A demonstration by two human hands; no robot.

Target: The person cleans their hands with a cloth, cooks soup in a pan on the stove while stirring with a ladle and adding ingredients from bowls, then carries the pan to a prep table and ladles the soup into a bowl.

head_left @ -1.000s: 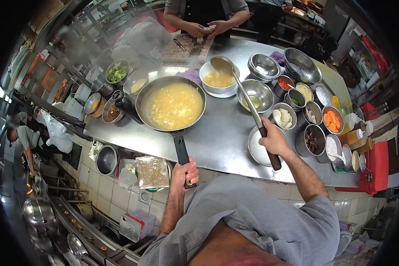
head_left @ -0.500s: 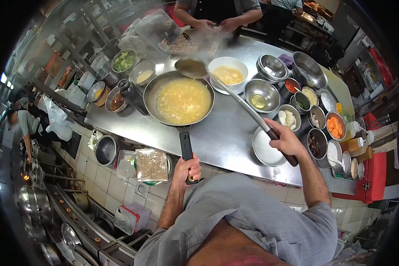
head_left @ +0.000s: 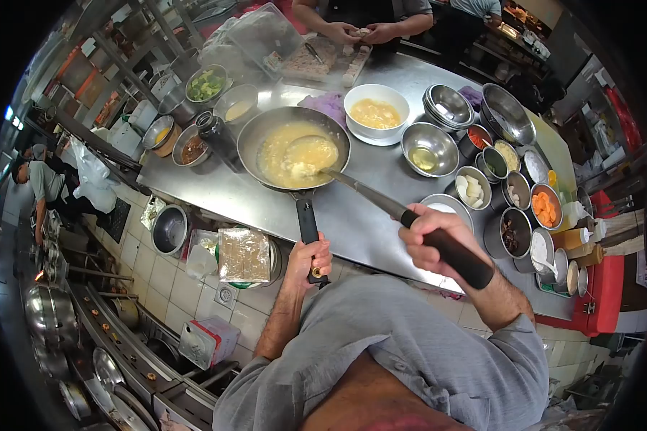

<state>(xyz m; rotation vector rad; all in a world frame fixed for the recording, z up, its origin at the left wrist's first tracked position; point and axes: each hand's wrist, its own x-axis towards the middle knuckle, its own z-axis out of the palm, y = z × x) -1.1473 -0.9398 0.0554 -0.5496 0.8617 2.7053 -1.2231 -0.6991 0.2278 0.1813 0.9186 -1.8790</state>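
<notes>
My left hand (head_left: 310, 261) is wrapped round the black handle of a frying pan (head_left: 250, 136), which holds a yellow, soupy egg mixture (head_left: 277, 147). My right hand (head_left: 438, 241) grips the dark handle of a long ladle (head_left: 359, 188). The ladle's bowl is down in the pan, filled with the yellow mixture. Just right of the pan, a white bowl (head_left: 375, 97) contains the same kind of yellow soup and sits on a white plate. A round white dish (head_left: 449, 204) lies partly hidden behind my right hand.
Metal bowls (head_left: 429, 149) and tubs of cut ingredients, including carrots (head_left: 544, 209), crowd the right side. A dark bottle (head_left: 219, 141) stands close left of the pan. Across the table, a person's hands (head_left: 363, 32) hold something small above a tray (head_left: 316, 61). A burner range runs at lower left.
The ladle has swung from above the pan's far right rim down into the mixture. My right hand has come nearer to me. The pan's contents look lower; the white bowl looks about the same.
</notes>
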